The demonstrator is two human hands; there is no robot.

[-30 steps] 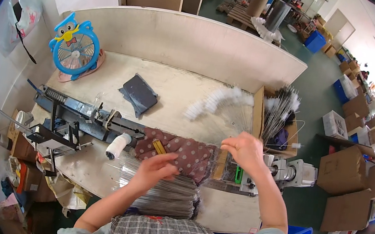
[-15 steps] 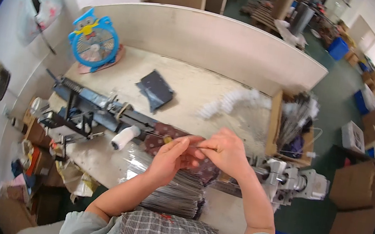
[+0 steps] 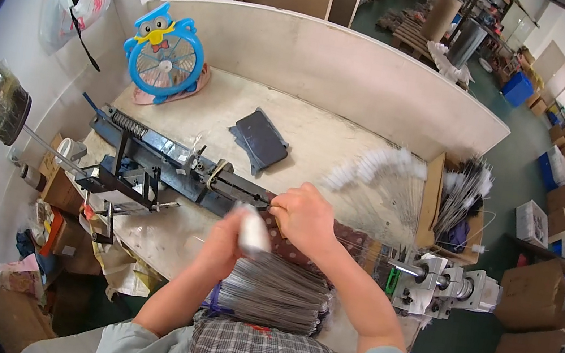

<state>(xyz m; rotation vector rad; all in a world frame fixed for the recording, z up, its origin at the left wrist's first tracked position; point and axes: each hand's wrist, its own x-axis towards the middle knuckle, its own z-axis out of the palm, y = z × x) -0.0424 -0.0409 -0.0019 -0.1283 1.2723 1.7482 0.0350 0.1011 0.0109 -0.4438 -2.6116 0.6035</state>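
My left hand [image 3: 220, 242] is closed around a white cylinder [image 3: 255, 232], which is smeared by motion. Just to its upper right, my right hand [image 3: 303, 216] pinches its fingers at the right end of a long dark metal fixture [image 3: 180, 174]; what sits between the fingertips is too small to make out. Below both hands lies a thick bundle of thin silvery wires [image 3: 276, 294], partly tied with purple. A dotted maroon cloth [image 3: 319, 246] lies under my right wrist.
A blue cartoon fan [image 3: 165, 64] stands at the back left. Dark flat pieces [image 3: 261, 140] lie mid-table. White-tipped wires [image 3: 378, 169] are spread beside a cardboard box [image 3: 430, 202] of similar ones. A metal machine [image 3: 452, 286] with a shaft is at the right edge; a black frame [image 3: 124, 186] stands left.
My hands have parted from their shared hold in front of me. The left took the white cylinder from beside the fixture; the right moved left to the fixture's end. The whole view shifted slightly.
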